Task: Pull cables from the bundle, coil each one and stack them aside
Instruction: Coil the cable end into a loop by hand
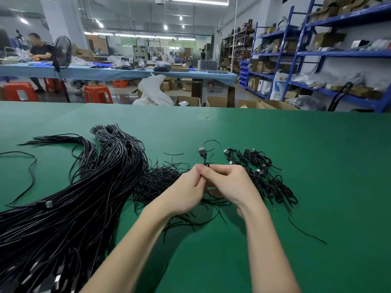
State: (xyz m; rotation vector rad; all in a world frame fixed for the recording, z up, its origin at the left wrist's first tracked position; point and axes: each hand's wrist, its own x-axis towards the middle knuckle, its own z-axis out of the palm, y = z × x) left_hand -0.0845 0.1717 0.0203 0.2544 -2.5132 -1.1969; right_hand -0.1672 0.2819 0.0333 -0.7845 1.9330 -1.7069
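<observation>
Green table [275,144]: left hand [186,187] and right hand [230,182] together, both pinching cable [202,153].

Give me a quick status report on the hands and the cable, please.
Left hand and right hand both pinching one cable, USB plug up. Bundle at left, coiled stack at right. Loose ties under hands.
</observation>
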